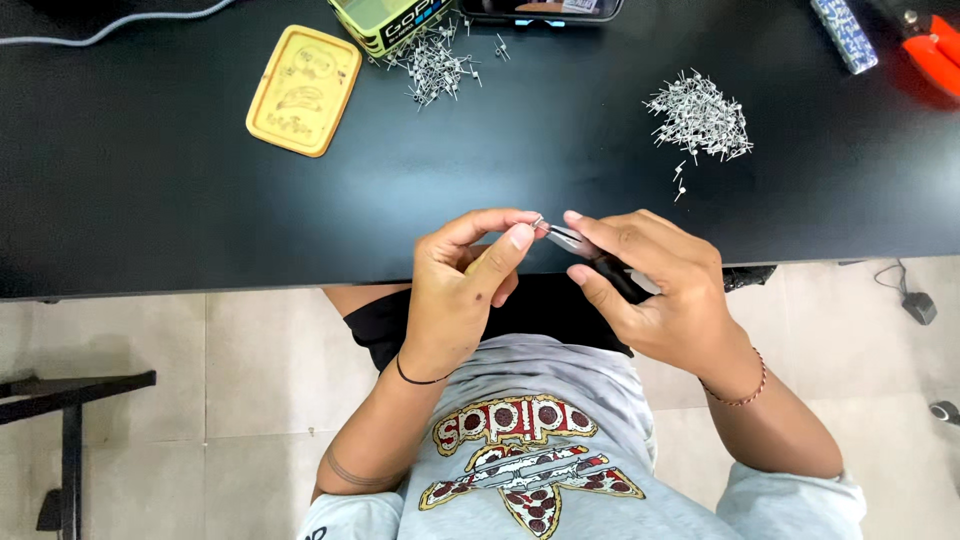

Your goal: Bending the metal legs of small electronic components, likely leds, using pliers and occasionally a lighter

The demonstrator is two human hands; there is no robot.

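My left hand (465, 285) pinches a tiny metal piece (539, 223) between thumb and forefinger at the near edge of the black table (150, 200). My right hand (655, 285) grips small pliers with black handles (600, 262); their tips meet the metal piece. Both hands hover just over the table's front edge, above my lap. A heap of small metal parts (700, 118) lies on the table beyond my right hand, and a second heap (435, 65) lies farther back at the middle.
A yellow tin lid (303, 90) lies at the back left, beside an open tin (385, 20). A phone (540, 8) sits at the far edge. Orange-handled tool (935, 50) and a patterned tube (845, 35) are at the back right. A dark stand (60, 400) is on the tiled floor.
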